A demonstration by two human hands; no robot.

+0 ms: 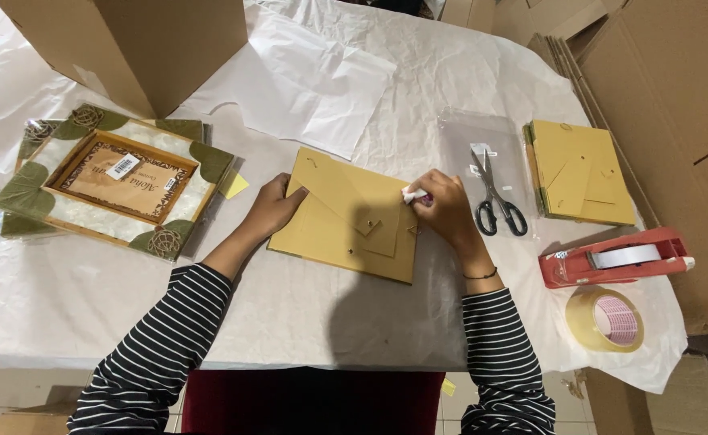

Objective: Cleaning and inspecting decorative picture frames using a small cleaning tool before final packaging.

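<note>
Two frames share your white-covered table (305,306), and the face-down one (346,216) lies dead centre under both hands. Your left hand (276,206) lies flat and unclenched on its left edge, pinning it steady, while your right hand (444,208) pinches a small white piece (415,195) at the right edge. Scissors (495,197) lie just beside.

We see bright, even overhead light across the white table cover (305,306), a soft shadow falling near its front edge; focus is sharp, with slight wide-angle bending at the edges.
</note>
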